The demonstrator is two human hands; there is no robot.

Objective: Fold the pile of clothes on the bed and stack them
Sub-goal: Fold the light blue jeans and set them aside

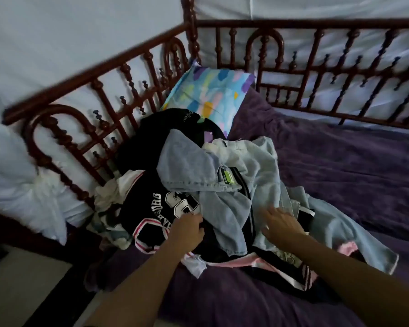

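1. The pile of clothes [210, 185] lies unfolded on the purple blanket [340, 161], and both hands are at its near edge.
2. The left hand [189, 228] lies on the black jersey [151, 208] with its fingers bent, just where the jersey meets the blue denim piece [187, 166]. Blur makes it impossible to tell whether the fingers pinch any cloth.
3. The right hand [281, 223] is released. Its fingers are spread flat on the pale denim garment [257, 161] and grasp nothing.
4. Between the two hands, a fold of the blue denim hangs down over dark cloth.
5. The jersey's white lettering and number sit just beyond the left hand, and its pink-and-white trim curves beside the wrist.
6. Nearer than the right hand, under its forearm, lies a dark garment with pink trim [281, 263].
7. Beyond both hands a green tag [227, 179] shows on the denim, and farther on is a heap of black cloth [147, 142].
8. Past the pile, a colourful pillow [210, 95] leans in the corner of the dark wooden bed rail [92, 74].
9. Left of the left hand, white bedding [14, 180] bunches against the rail.
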